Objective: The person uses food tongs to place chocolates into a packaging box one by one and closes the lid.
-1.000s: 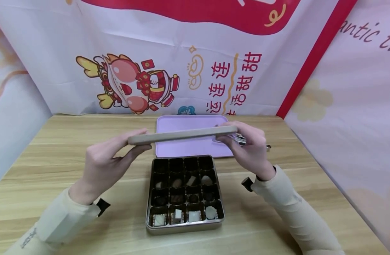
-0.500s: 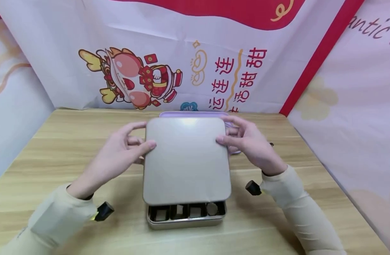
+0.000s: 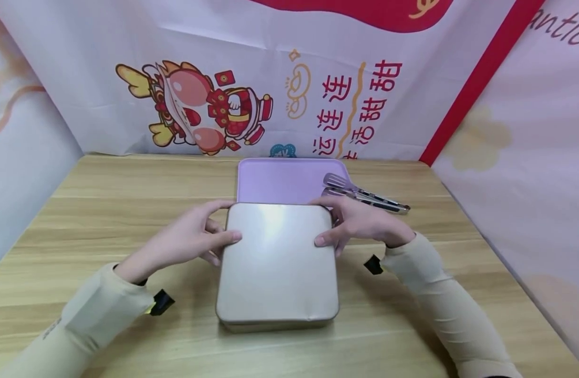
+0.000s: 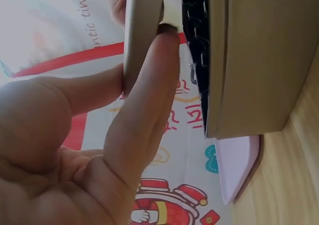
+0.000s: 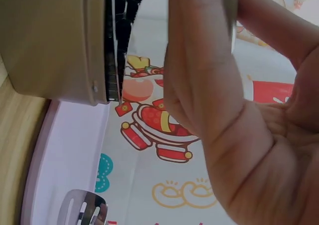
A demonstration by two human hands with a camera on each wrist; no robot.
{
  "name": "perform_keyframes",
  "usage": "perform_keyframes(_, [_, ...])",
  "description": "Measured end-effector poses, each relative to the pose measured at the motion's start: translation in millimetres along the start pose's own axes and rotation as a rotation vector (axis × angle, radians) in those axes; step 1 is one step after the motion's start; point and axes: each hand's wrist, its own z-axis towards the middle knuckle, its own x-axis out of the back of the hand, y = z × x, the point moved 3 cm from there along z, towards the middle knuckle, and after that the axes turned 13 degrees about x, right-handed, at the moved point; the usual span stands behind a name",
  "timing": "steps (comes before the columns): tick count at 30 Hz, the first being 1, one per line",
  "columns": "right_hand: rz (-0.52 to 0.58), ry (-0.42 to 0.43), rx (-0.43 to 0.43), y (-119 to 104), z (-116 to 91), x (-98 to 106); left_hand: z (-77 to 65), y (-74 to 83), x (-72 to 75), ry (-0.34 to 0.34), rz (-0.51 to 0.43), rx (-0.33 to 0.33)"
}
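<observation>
A flat, champagne-coloured square tin lid (image 3: 278, 262) is held level over the matching tin box (image 3: 277, 326). My left hand (image 3: 190, 236) pinches its left edge, thumb on top and fingers beneath. At the opposite edge, my right hand (image 3: 358, 223) grips it the same way. Both wrist views show a gap between the lid and the box; in the left one the lid's side (image 4: 142, 35) stands apart from the box wall (image 4: 264, 60). The dark divided insert (image 4: 195, 25) peeks out at the box's rim. From the head view the lid hides the box's contents.
Behind the box lies a lilac tray (image 3: 280, 178) on the wooden table (image 3: 128, 210). Metal tongs (image 3: 365, 194) rest across its right side, handle end beyond the tray's edge. A printed cloth backdrop (image 3: 199, 42) rises at the table's back.
The lid, seen edge-on and raised near the tray at first, has tilted flat and come down over the box. Its compartments with chocolates are now covered. Both hands kept hold of it.
</observation>
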Motion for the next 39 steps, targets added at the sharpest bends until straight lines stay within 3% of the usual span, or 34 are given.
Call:
perform_keyframes(7, [-0.102, 0.016, -0.029, 2, 1, -1, -0.5, -2.2, -3.1, 0.008, 0.094, 0.002])
perform_keyframes(21, [-0.283, 0.072, -0.125, 16, 6, 5, 3.6, -2.9, -8.4, 0.201, 0.330, -0.009])
perform_keyframes(27, [-0.280, 0.034, -0.164, 20, 7, 2, 7.1, -6.8, -9.1, 0.185, 0.278, -0.023])
perform_keyframes(34, [-0.266, 0.059, -0.231, 15, 3, -10, 10.1, -9.0, -8.7, 0.145, 0.249, -0.017])
perform_keyframes(39, [-0.297, 0.087, -0.247, 12, 3, -15, 6.6, -6.8, -10.6, 0.157, 0.272, 0.014])
